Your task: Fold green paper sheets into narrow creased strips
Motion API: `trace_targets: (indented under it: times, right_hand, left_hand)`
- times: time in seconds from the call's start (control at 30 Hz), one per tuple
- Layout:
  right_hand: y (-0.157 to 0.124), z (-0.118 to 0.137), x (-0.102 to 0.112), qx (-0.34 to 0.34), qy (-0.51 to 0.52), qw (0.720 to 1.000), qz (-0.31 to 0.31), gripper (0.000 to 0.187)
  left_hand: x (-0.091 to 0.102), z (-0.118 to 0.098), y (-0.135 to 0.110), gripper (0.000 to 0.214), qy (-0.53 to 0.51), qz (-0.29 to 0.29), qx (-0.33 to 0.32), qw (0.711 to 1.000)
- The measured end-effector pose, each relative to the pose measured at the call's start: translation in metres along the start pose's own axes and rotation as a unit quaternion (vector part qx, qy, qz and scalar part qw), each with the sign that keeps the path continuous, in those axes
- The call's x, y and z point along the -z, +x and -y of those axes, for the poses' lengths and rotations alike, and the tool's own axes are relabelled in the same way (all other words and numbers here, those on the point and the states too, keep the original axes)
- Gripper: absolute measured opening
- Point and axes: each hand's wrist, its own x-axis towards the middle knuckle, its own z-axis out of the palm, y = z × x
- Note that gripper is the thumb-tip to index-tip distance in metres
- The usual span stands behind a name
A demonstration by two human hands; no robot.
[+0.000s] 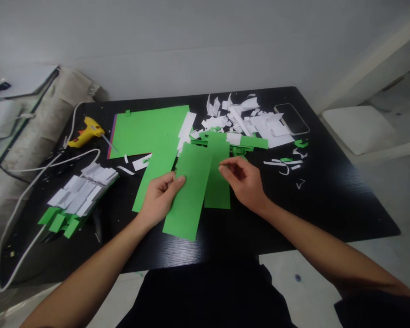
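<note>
My left hand (162,196) grips a rectangular green paper piece (190,196) by its left edge, thumb on top and fingers behind. The paper is tilted and held above the black table. To its right, my right hand (243,180) has thumb and forefinger curled toward each other in a pinch. Anything between those fingertips is too small to make out. Below the fingertips lies another green strip (218,187), partly covered by the held piece. A further green strip (157,175) extends to the left, partly behind my left hand.
A large green sheet (140,130) lies at the back, near a yellow glue gun (89,132) with a white cord. White scraps (232,116) and a phone (292,119) lie at the back right. Stacked white and green pieces (78,191) sit left on the black table (328,200).
</note>
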Motion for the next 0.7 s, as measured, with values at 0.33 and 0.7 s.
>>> trace_targets:
  times: [0.33,0.7]
  right_hand:
    - [-0.0032,0.0037,-0.0062,-0.120,0.146,0.968,0.166,0.039]
    - [-0.0061,0.0022,-0.0104,-0.116,0.161,0.958,0.206,0.033]
  left_hand:
    - [-0.0005,0.0031,-0.0076,0.061,-0.066,0.147,0.070,0.984]
    - [-0.0022,0.0083,-0.0078,0.044,-0.178,0.253,0.093,0.947]
